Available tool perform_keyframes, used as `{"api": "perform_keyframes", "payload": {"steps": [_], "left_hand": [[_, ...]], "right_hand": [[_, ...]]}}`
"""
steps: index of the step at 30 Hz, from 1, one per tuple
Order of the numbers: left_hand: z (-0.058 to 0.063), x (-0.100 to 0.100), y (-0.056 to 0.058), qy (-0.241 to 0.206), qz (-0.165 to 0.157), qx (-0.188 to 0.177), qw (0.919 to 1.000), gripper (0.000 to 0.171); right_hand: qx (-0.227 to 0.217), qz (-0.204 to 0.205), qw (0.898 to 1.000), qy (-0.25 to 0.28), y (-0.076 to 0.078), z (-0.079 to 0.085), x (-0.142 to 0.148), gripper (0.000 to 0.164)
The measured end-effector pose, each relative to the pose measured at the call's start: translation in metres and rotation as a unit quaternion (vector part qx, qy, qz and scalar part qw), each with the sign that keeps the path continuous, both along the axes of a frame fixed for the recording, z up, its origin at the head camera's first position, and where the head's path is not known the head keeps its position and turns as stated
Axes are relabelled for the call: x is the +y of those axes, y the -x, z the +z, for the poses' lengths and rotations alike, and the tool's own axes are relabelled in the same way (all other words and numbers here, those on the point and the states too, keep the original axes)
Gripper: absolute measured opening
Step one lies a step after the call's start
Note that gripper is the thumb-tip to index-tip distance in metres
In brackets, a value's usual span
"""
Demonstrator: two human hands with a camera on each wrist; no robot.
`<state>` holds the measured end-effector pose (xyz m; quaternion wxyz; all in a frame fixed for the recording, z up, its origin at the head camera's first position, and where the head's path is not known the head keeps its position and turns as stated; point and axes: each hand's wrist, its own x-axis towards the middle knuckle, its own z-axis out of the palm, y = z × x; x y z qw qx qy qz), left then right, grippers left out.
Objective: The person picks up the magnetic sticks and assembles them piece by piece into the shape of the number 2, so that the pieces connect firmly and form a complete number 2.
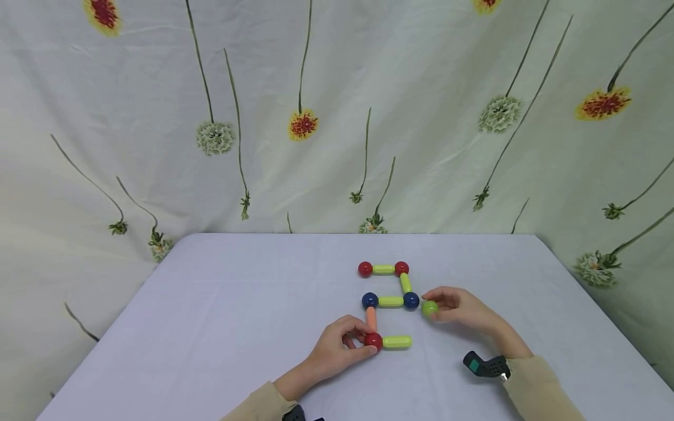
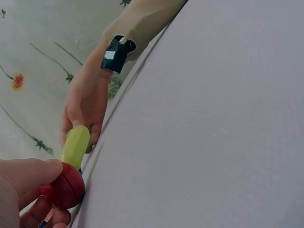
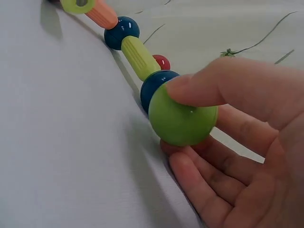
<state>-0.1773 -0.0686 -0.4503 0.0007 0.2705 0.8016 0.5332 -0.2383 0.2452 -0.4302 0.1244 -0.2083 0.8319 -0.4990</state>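
My left hand [image 1: 339,345] pinches a red ball [image 1: 373,341] at the near end of a ball-and-rod chain on the table. From that ball a yellow-green rod [image 1: 397,341] points right, its far end free. An orange rod [image 1: 371,319] runs up to a blue ball [image 1: 370,300]. A yellow-green rod [image 1: 391,302] links it to another blue ball [image 1: 411,300]; beyond, another such rod [image 1: 405,283] leads up to a red ball [image 1: 402,268]. My right hand [image 1: 457,306] holds a green ball [image 3: 183,116] between thumb and fingers, just right of the second blue ball.
The chain's top row ends at a red ball [image 1: 365,269], joined by a yellow-green rod [image 1: 383,269]. A white cloth covers the table [image 1: 210,327]. Behind its back edge hangs a flower-print curtain [image 1: 263,117]. Dark bands [image 1: 487,365] sit on both wrists.
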Motion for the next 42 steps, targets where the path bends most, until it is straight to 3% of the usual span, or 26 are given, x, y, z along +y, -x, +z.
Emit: {"api": "perform_keyframes", "payload": {"steps": [3, 13, 24, 35, 42], "left_hand": [[0.000, 0.000, 0.000, -0.002, 0.000, -0.002, 1.0000, 0.022], [0.000, 0.000, 0.000, 0.002, 0.003, -0.006, 1.0000, 0.022], [0.000, 0.001, 0.000, 0.002, 0.002, -0.009, 1.0000, 0.021], [-0.002, 0.001, 0.001, 0.003, 0.003, -0.011, 0.9999, 0.022], [-0.002, 0.001, 0.001, 0.003, 0.003, -0.013, 0.9999, 0.022]], "right_hand": [[-0.017, 0.033, 0.999, 0.006, -0.003, 0.003, 0.002, 0.041], [-0.080, 0.073, 0.994, 0.028, -0.008, 0.005, -0.001, 0.039], [-0.077, 0.112, 0.991, 0.014, -0.008, 0.005, -0.002, 0.038], [-0.103, 0.127, 0.986, 0.016, -0.011, 0.009, -0.007, 0.037], [-0.098, 0.129, 0.987, 0.013, -0.012, 0.008, -0.009, 0.035]]}}
